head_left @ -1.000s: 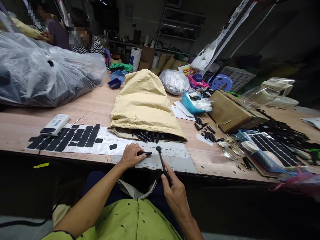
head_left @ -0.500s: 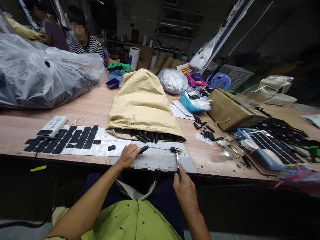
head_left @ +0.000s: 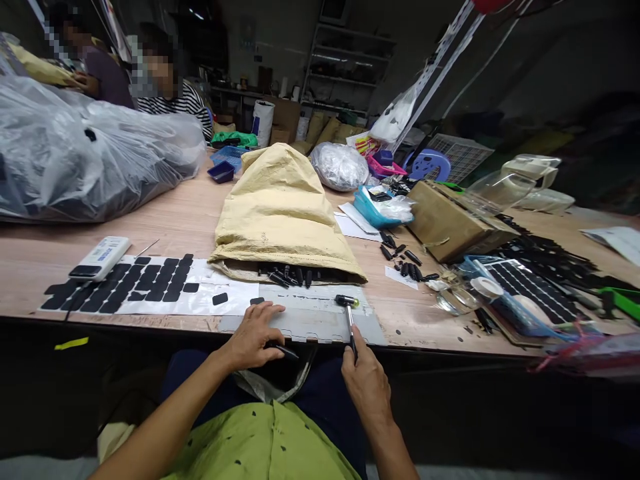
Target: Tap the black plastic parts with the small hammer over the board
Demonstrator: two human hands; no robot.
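My left hand (head_left: 253, 335) is closed on a small black tube-shaped part (head_left: 281, 349), holding it just below the table's front edge over an open bag in my lap. My right hand (head_left: 366, 383) grips the handle of a small hammer (head_left: 349, 313), whose head rests on a grey metal plate (head_left: 320, 319) at the table edge. Beyond the plate, more black parts (head_left: 285, 274) spill from the mouth of a tan sack (head_left: 283, 210). A single black pad (head_left: 220, 299) lies on the white sheet left of the plate.
A white sheet with several black pads (head_left: 135, 283) and a remote control (head_left: 99, 258) lie at left. A large clear plastic bag (head_left: 85, 157) is behind them. A cardboard box (head_left: 450, 220), solar panels (head_left: 530, 290) and loose black parts (head_left: 407, 263) crowd the right. Two people sit at far left.
My left hand has pulled the black part off the plate and down past the table edge. The hammer swung down from raised until its head rested on the plate.
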